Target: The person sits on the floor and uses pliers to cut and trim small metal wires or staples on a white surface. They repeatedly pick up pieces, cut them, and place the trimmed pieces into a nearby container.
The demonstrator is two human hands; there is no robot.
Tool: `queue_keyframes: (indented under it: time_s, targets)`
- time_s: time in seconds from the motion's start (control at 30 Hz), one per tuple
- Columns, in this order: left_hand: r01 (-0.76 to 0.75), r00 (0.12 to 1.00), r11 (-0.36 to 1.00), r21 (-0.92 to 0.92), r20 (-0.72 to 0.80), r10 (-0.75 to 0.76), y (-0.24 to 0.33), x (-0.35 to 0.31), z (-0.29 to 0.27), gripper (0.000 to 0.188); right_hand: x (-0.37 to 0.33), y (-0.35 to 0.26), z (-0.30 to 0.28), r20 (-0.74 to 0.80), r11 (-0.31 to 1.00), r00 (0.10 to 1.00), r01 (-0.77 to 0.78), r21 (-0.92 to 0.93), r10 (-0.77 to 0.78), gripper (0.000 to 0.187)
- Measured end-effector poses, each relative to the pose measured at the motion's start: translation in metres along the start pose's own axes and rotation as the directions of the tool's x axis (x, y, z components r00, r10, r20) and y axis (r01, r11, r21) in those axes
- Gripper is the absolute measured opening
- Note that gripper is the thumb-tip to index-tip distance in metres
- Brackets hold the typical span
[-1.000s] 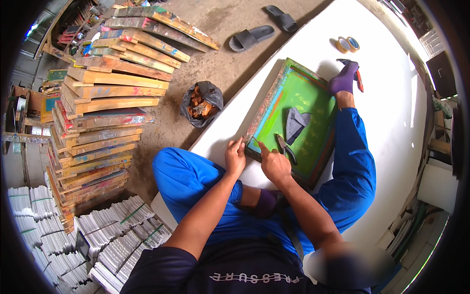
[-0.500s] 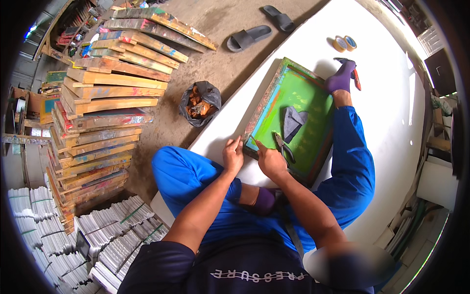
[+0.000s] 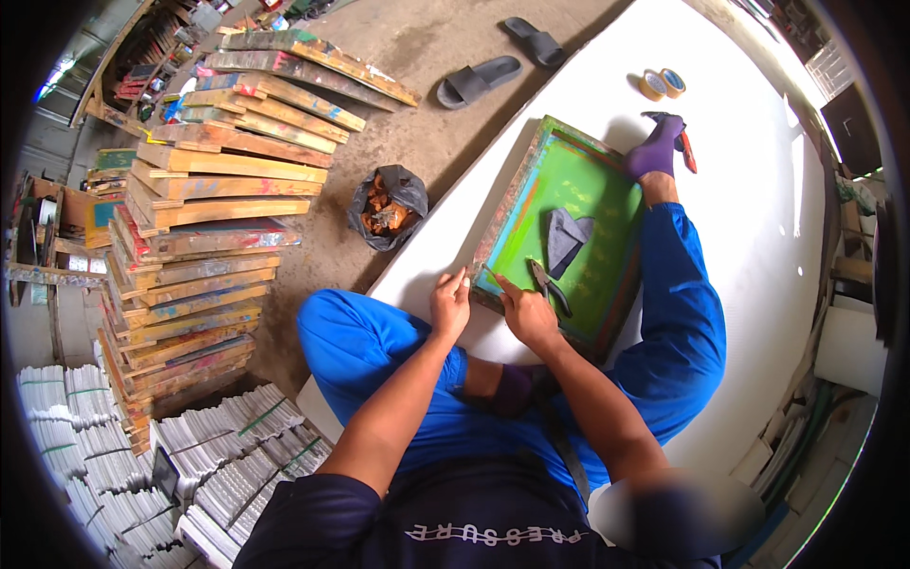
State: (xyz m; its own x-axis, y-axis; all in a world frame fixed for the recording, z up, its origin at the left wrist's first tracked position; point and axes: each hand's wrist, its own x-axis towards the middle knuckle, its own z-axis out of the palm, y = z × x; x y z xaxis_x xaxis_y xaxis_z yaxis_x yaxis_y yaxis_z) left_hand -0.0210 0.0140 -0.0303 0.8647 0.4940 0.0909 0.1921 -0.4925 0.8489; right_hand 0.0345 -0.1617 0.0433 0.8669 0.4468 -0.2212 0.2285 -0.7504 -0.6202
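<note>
A wooden screen-printing frame point(image 3: 512, 211) with bright green mesh lies tilted across the white surface in front of me. At its near left corner, my left hand point(image 3: 450, 305) is closed, with the fingertips touching the frame's edge. My right hand point(image 3: 529, 318) is closed just inside that same corner, its index finger reaching toward the wood. Anything small in either set of fingers is too fine to make out. Pliers with dark handles point(image 3: 553, 290) rest on the mesh beside my right hand. Farther up the mesh lies a folded grey cloth point(image 3: 567, 242).
Two tape rolls point(image 3: 661, 84) and a red-handled tool point(image 3: 688, 152) are on the white surface point(image 3: 739, 284), near my purple-socked foot point(image 3: 656, 147). Left on the floor stand a black bag of scraps point(image 3: 387, 209), stacked wooden frames point(image 3: 213, 237) and bundled white sheets point(image 3: 218, 436). Black slippers point(image 3: 479, 82) lie beyond.
Both hands keep almost the same place at the frame's corner. The whole view has shifted slightly; the pliers and cloth stay where they were on the mesh.
</note>
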Motion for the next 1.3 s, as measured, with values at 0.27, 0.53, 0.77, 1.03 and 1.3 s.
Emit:
queue_keyframes:
  time_s: [0.27, 0.53, 0.77, 1.03, 1.3]
  targets:
    - [0.004, 1.000, 1.000, -0.004, -0.007, -0.004, 0.002, -0.003, 0.002, 0.028, -0.002, 0.000, 0.005, -0.013, 0.995, 1.000, -0.002, -0.101, 0.000, 0.041]
    - [0.025, 0.999, 0.999, -0.021, -0.022, -0.026, 0.006, -0.003, 0.003, 0.028, -0.005, -0.001, 0.006, -0.014, 0.992, 1.000, -0.009, -0.127, 0.008, 0.041]
    - [0.060, 0.998, 0.998, -0.036, -0.014, -0.061, 0.009, -0.003, 0.002, 0.028, -0.005, -0.004, 0.001, 0.029, 0.997, 0.999, -0.020, -0.071, 0.022, 0.042]
    - [0.067, 0.998, 0.998, 0.023, -0.014, -0.066, 0.006, -0.006, 0.006, 0.028, -0.003, -0.020, -0.005, 0.114, 0.952, 0.990, -0.045, -0.302, 0.083, 0.043]
    - [0.021, 1.000, 0.999, 0.037, -0.020, -0.021, -0.002, -0.007, 0.006, 0.029, 0.005, -0.007, -0.006, 0.151, 0.989, 0.983, -0.122, 0.086, 0.108, 0.041]
